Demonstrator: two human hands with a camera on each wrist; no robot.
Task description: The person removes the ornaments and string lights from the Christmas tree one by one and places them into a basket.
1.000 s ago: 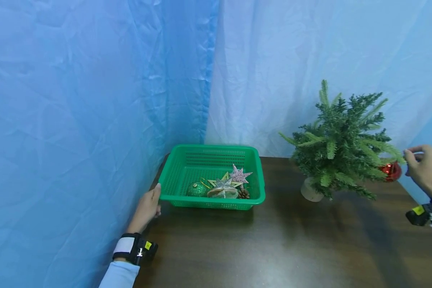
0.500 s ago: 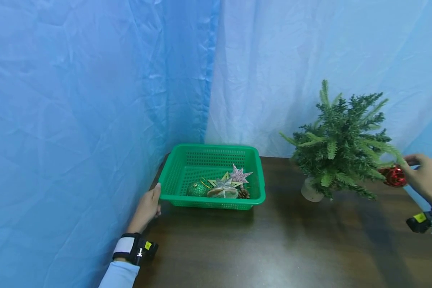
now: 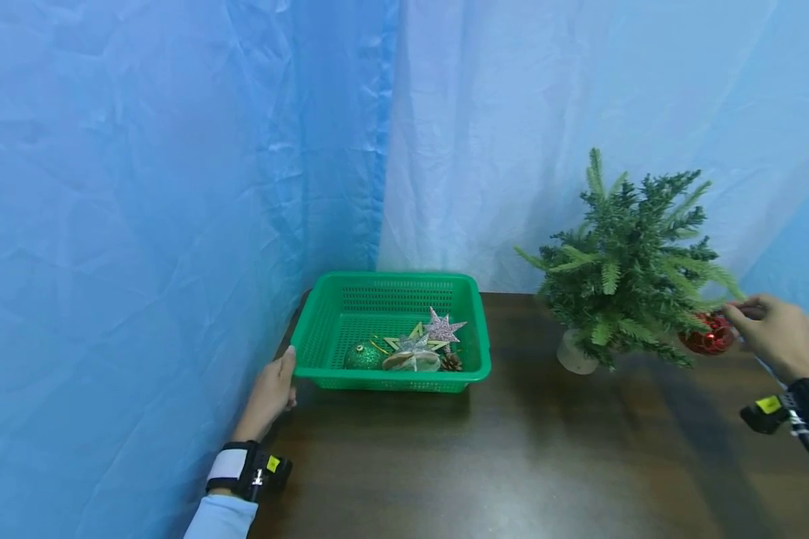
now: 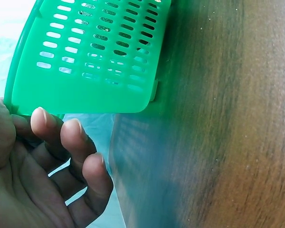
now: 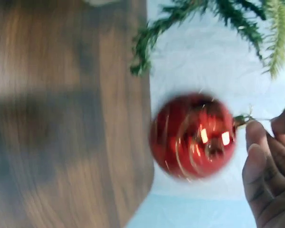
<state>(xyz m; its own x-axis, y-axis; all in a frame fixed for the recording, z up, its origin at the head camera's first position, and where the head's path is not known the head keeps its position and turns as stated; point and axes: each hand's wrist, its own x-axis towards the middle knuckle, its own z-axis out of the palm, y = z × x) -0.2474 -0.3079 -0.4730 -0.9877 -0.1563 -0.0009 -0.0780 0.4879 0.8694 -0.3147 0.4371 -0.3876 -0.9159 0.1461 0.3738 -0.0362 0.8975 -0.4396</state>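
In the head view, my left hand [image 3: 266, 393] grips the near-left corner of a green plastic basket [image 3: 391, 376]. The left wrist view shows thumb and index finger pinching its rim, the other fingers [image 4: 97, 178] bent and apart from it. At the far right, my right hand [image 3: 782, 337] pinches the thin hanging loop of a shiny red Christmas ball [image 5: 194, 137]. That ball hangs beside the lower right branches of a small artificial Christmas tree [image 3: 623, 262]; whether its loop touches a branch, I cannot tell.
Inside the basket lie a green glitter ball [image 3: 362, 356], a pink glitter star [image 3: 443, 326], a silver-and-gold star ornament [image 3: 413, 355] and a pine cone [image 3: 451, 362]. The tree's pale round base [image 3: 575, 355] stands on the dark wooden table [image 3: 512, 457]. Blue-white curtains [image 3: 485, 150] hang behind.
My right hand has moved down and left with the red Christmas ball, which now hangs lower beside the branch tips. The left hand keeps its hold on the basket. The head view has shifted slightly.
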